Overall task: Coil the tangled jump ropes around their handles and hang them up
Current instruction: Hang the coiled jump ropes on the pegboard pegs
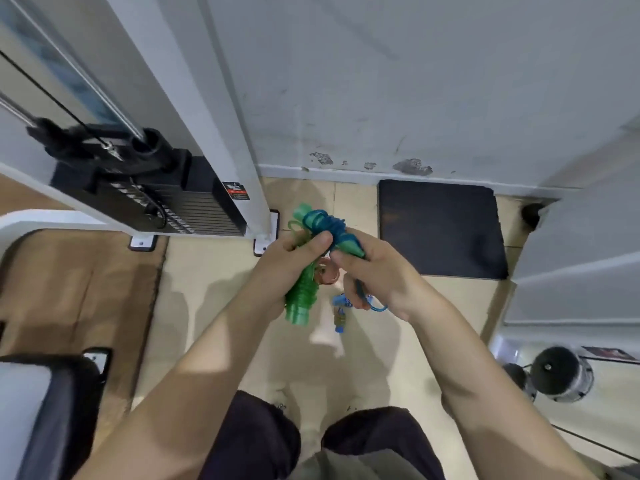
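Beige floor (214,271) under black mat (440,226), dumbbell (557,377).

Green jump rope (302,296): translucent, cord coiled around upright handle. Blue jump rope (329,227): coiled around tilted handle, touching the green; loose loop (375,306) hanging below.
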{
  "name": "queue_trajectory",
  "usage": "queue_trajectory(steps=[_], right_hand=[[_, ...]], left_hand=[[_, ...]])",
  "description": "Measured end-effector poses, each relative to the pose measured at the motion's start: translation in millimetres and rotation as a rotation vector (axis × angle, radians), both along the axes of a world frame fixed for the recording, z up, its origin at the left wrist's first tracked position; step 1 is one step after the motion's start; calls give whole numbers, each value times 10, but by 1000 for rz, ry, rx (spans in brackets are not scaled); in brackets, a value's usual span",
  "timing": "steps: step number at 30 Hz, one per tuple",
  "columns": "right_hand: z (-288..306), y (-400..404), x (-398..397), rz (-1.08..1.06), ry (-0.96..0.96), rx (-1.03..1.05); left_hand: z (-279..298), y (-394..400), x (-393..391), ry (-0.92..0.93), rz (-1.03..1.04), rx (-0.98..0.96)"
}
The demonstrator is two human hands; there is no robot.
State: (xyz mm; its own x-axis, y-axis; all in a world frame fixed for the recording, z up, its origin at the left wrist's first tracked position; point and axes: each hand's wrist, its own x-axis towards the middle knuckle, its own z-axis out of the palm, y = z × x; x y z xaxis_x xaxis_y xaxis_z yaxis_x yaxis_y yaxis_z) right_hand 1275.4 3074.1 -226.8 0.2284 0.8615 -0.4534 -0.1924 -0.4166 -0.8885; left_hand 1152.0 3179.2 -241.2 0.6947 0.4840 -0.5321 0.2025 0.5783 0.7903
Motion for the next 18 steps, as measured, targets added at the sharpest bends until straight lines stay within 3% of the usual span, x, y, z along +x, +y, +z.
queue_trajectory(steps=[6,10,18], right_hand=[[1547,-125,-432,130,-47,-10],[2265,-262,-562,-130,-96,7],[2989,-330,-485,-370,-218,204]], left_hand=[[1418,-96,-524,-24,99,-9],[2123,44,-825,34,247,3],[2637,89,-792,87,162,213]])
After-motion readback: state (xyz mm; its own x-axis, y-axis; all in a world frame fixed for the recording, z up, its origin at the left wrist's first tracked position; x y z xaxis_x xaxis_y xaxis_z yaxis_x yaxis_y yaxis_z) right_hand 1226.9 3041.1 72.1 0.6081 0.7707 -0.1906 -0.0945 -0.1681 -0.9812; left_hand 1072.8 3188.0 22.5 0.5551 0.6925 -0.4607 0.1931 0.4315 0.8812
